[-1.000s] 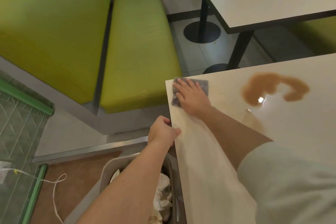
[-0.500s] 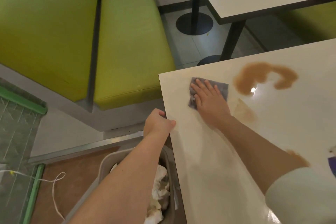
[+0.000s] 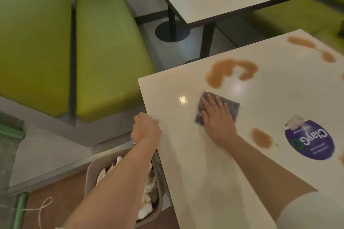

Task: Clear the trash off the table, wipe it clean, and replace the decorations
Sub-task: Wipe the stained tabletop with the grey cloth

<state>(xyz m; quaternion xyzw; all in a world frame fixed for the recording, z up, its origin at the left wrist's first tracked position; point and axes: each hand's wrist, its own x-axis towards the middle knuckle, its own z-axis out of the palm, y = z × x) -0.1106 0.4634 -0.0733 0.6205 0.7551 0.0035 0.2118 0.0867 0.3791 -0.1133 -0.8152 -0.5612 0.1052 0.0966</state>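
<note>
The task stands in its middle part — the wiping. The right hand point(image 3: 216, 117) lies flat on a grey cloth point(image 3: 230, 107), fingers straight, and presses it on the desk point(image 3: 186, 154) just below the big brown spill point(image 3: 221, 72). The left hand point(image 3: 147, 130) has its fingers curled over the desk's left edge, it seems to steady the body.

What looks done: crumpled paper sits in the bin point(image 3: 89, 176) beside the desk, under the left forearm, and the near-left part of the desk shows no stain.

What is left: the big spill, a second one point(image 3: 305, 42) near the far right corner, and a smaller one point(image 3: 261, 138) beside the round purple sticker point(image 3: 310, 140). A white scrap point(image 3: 295, 121) at the sticker's top edge is perhaps torn paper — too blurred to say. No decorations show, so replacing them is not yet done.
</note>
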